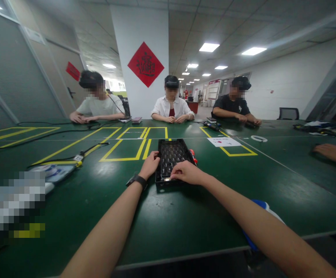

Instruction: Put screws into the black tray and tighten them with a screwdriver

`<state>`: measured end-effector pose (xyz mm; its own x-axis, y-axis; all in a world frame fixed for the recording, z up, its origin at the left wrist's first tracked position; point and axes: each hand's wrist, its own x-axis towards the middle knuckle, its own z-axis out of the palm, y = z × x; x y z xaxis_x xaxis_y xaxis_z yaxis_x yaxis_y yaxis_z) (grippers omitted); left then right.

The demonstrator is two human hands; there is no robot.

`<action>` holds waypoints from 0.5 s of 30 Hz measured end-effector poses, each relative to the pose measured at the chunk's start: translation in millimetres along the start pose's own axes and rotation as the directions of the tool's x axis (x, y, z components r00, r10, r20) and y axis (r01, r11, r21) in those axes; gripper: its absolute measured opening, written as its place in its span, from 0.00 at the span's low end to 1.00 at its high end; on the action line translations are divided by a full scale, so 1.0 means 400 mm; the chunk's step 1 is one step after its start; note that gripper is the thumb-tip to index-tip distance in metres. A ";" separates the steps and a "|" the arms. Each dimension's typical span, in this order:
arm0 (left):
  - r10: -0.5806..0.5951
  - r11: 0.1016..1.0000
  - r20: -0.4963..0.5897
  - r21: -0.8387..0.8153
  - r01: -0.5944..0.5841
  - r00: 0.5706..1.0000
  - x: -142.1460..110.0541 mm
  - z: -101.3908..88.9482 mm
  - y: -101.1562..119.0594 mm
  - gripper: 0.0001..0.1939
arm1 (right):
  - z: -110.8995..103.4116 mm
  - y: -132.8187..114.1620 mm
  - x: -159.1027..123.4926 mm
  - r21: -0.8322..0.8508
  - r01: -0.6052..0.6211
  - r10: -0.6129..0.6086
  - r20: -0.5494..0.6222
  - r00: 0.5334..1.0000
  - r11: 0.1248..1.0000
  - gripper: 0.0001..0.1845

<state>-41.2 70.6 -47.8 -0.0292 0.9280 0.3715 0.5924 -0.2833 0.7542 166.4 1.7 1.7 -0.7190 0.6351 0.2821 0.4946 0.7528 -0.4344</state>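
A shallow black tray (157, 178) lies on the green table before me, with rows of small shiny pieces or slots inside. My left hand (150, 164) grips its left wall, thumb over the rim; a dark watch is on that wrist. Over the near right part of the tray, my right hand (183, 172) has its fingertips pinched together. A small pale piece (167, 179) shows right beside those fingertips, at the tray's near end. Whatever is between the fingers is hidden. Red round parts (193, 156) stick out at the tray's right side.
Yellow tape rectangles (123, 158) mark the green table (214, 216). A paper sheet (224, 142) and a white ring (259, 138) lie to the right. At left are a clear bag (52, 172) and cables. Several people sit around the table; a co-worker's hand (331, 151) rests far right.
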 end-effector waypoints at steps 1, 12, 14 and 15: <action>0.005 1.000 0.000 0.001 -0.005 1.000 -0.001 -0.001 0.000 0.20 | -0.001 0.001 0.000 0.030 -0.007 0.007 0.006 1.000 1.000 0.13; 0.013 1.000 -0.006 0.012 -0.013 1.000 0.000 0.003 0.003 0.20 | -0.003 -0.007 -0.002 0.122 0.021 -0.021 0.003 1.000 0.992 0.17; 0.016 1.000 -0.002 0.015 -0.016 1.000 0.000 0.002 0.004 0.20 | 0.000 -0.006 -0.002 0.090 0.031 -0.031 0.000 1.000 0.995 0.15; 0.016 1.000 -0.002 0.015 -0.016 1.000 -0.001 0.002 0.005 0.20 | 0.001 -0.005 -0.001 0.075 0.031 -0.031 0.002 1.000 0.997 0.14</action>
<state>-39.5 69.9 -46.7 -0.0216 0.9230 0.3843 0.6051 -0.2939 0.7399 165.7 -0.1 2.3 -0.7351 0.6112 0.2933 0.4345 0.7569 -0.4882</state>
